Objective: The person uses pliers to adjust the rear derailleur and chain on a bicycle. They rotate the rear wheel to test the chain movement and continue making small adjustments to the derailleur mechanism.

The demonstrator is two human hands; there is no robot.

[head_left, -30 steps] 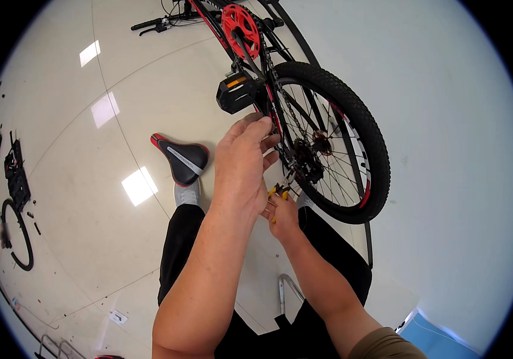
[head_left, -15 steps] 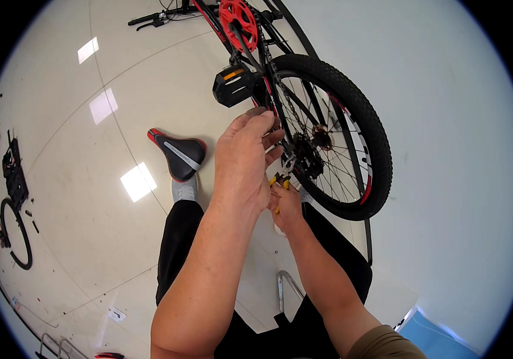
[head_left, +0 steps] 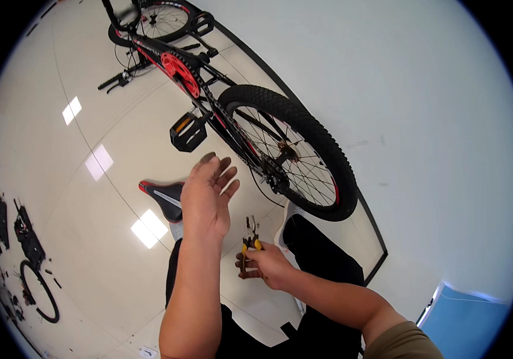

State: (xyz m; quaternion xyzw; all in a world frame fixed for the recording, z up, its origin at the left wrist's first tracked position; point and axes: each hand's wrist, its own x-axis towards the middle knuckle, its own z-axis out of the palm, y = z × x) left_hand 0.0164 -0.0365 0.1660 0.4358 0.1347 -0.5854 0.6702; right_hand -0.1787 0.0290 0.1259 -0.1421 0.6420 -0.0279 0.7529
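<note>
My left hand (head_left: 205,200) is raised over the floor beside the black saddle (head_left: 169,196) with red trim, its smudged fingers apart and holding nothing. In my right hand (head_left: 271,265) is a pair of pliers (head_left: 250,244) with yellow-and-black handles, jaws upward and apart. The pliers are clear of the bicycle (head_left: 208,107), which stands upside down or tilted, I cannot tell which. Its rear wheel (head_left: 259,94), chain and black rear derailleur (head_left: 275,182) are beyond my right hand. A black pedal (head_left: 189,133) and red chainring (head_left: 180,73) are farther up.
A white wall (head_left: 412,149) with a dark skirting strip (head_left: 377,230) runs along the right. Dark parts and a tyre-like ring (head_left: 40,293) lie on the shiny tiled floor (head_left: 113,251) at the left. A blue panel (head_left: 463,317) stands at the lower right.
My right hand has drawn the pliers back from the rear derailleur area, toward me. My left hand has moved left, away from the frame. The view has shifted, showing more of the bicycle.
</note>
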